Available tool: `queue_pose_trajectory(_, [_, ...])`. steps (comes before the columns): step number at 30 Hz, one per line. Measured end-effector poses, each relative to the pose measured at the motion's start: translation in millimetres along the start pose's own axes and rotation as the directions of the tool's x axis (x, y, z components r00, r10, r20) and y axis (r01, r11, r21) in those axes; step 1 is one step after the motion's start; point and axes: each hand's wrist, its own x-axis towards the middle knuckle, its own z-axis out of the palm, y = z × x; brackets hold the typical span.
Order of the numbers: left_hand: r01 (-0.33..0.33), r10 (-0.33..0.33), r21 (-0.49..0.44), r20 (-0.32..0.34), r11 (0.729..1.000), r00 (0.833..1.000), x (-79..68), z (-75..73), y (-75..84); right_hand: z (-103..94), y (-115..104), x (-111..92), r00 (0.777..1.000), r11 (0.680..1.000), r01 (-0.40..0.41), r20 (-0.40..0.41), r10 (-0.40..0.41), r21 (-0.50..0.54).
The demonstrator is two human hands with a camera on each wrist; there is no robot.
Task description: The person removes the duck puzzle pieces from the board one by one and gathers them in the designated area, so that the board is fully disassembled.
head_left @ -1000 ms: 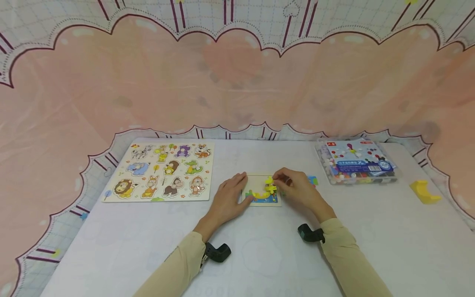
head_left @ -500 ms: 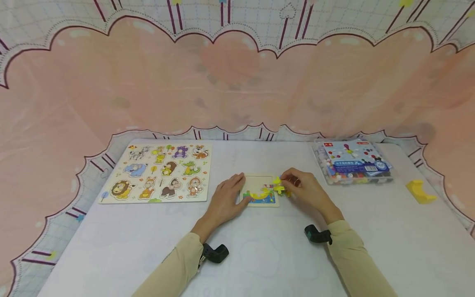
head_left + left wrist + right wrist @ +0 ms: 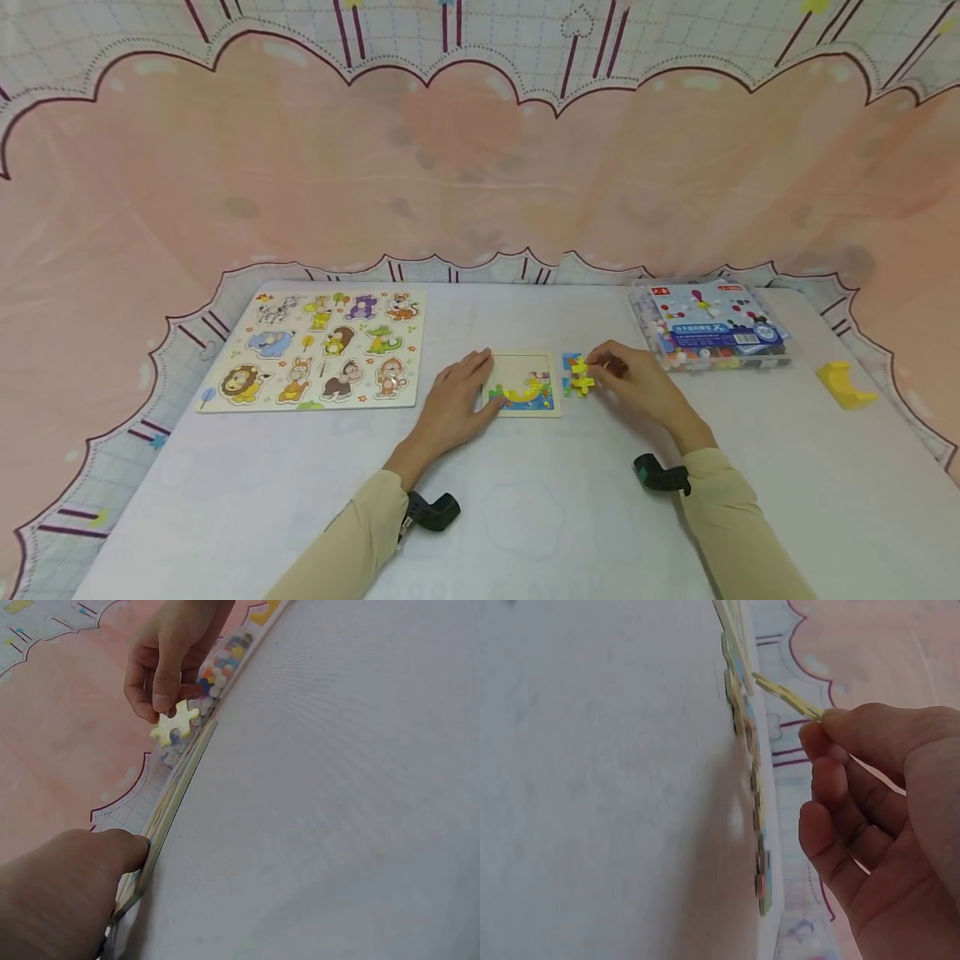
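A small wooden jigsaw tray (image 3: 521, 413) has yellow and blue pieces fitted along its lower part; its upper part shows bare wood. My left hand (image 3: 452, 400) rests at the tray's left side, thumb (image 3: 129, 851) on the front-left edge and fingers stretched along the side. My right hand (image 3: 637, 387) pinches a yellow jigsaw piece (image 3: 177, 724) between thumb and fingertips, raised right of the tray. In the right wrist view the jigsaw piece (image 3: 789, 697) appears edge-on, above the table. Loose jigsaw pieces (image 3: 568, 363) lie beside the tray, partly hidden behind the held piece and the hand.
To the left lies a large animal puzzle board (image 3: 318, 350). A clear plastic box (image 3: 712, 325) of coloured balls stands at the back right, with a yellow curved block (image 3: 846, 385) farther right. A patterned cloth (image 3: 465, 183) hangs behind the white table (image 3: 525, 517).
My right hand has carried the yellow piece rightward, from over the tray to above the loose pieces. The left hand stays on the tray. The head view has shifted slightly.
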Motion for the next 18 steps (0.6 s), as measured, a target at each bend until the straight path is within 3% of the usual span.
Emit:
queue_pose_trajectory(10, [0.012,-0.012,-0.001,0.004,1.000,1.000,-1.8,-1.2,-1.4,-7.6,8.4,-6.5,0.999,0.999,-0.043,0.034,0.042,0.014])
queue_pose_trajectory(18, [0.009,-0.009,0.001,0.009,1.000,1.000,-0.7,0.6,-1.9,-8.9,20.7,-11.9,0.999,1.000,-0.026,0.031,0.026,0.008])
